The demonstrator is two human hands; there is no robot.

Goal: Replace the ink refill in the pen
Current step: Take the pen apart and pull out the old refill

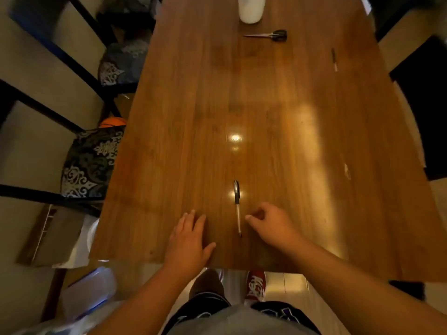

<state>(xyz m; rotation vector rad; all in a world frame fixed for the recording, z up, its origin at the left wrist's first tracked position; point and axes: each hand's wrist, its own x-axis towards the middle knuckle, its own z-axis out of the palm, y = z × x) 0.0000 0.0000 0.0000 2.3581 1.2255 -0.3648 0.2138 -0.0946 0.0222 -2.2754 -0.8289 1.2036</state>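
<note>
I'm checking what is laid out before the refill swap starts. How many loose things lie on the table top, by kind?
Pens: 2, the near pen between the hands and the far pen near the right edge
Scissors: 1
White container, cut off by the frame: 1
Total: 4 on the table

pen (237, 207): slim, dark cap/grip at far end, clear-ish barrel, dark tip at near end
pen state: whole, cap on, looks assembled; lying flat, nobody holding it
pen pose: lengthwise along table (302, 146), tip toward near edge
pen place: on table, near its front edge, approx mid-width
2nd pen (334, 59): thin, dark w/ pale end, flat, slight slant
2nd pen place: far right part of table, well apart from 1st pen
</note>
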